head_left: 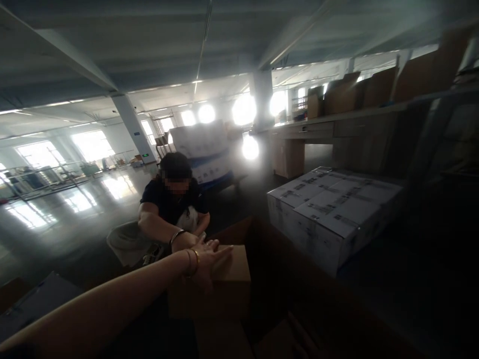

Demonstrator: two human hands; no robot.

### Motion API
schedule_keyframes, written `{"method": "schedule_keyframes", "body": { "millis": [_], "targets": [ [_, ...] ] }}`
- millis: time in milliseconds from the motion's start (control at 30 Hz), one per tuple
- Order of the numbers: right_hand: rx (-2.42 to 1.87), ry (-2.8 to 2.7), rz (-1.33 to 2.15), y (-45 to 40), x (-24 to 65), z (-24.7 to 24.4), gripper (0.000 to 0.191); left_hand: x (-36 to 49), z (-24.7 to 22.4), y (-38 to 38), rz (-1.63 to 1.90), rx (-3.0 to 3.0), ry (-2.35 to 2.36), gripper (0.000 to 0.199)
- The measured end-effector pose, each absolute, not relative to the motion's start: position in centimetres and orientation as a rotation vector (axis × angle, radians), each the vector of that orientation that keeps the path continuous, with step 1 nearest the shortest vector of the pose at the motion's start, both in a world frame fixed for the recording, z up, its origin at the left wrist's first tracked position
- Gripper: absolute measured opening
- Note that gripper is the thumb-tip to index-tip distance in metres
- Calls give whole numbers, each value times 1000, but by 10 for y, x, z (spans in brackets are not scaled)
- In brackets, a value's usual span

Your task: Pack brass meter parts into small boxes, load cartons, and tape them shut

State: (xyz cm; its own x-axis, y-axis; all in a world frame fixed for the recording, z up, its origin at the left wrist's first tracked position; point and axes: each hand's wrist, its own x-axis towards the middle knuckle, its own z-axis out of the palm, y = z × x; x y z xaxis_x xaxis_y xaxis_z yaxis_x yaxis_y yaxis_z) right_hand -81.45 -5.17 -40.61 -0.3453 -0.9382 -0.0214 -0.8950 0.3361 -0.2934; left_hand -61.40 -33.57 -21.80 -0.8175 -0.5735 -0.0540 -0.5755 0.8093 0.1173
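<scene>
From the lower left, my left arm reaches to a small brown cardboard box (232,267). My left hand (209,262), with a gold-coloured bangle at its wrist, lies on the near left part of the box's top, fingers stretched out and apart. Beside it, a co-worker's hand (185,242) with a bracelet also reaches to the box and partly overlaps mine in view. Around the small box stands a larger open carton (239,227), its inside very dark. My right hand does not show.
A crouching co-worker (174,194) faces me across the carton. White boxes (337,199) are stacked low on the right. Behind them runs a long workbench (329,124) with cardboard cartons on it. A large wrapped white load (204,149) and a pillar (132,124) stand farther back.
</scene>
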Motion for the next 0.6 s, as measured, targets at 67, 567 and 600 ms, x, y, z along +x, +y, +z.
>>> {"method": "schedule_keyframes", "body": {
  "millis": [67, 567, 600],
  "targets": [
    [-1663, 2391, -307, -50, -813, -399, 48, -628, -225, -324, 218, -937, 2935, 85],
    [-1543, 2260, -402, -45, -805, -394, 54, -690, -222, -275, 262, -1422, 3095, 107],
    [-1540, 2243, -413, -45, -805, -393, 54, -688, -234, -267, 305, -1503, 3081, 106]
  ]
}}
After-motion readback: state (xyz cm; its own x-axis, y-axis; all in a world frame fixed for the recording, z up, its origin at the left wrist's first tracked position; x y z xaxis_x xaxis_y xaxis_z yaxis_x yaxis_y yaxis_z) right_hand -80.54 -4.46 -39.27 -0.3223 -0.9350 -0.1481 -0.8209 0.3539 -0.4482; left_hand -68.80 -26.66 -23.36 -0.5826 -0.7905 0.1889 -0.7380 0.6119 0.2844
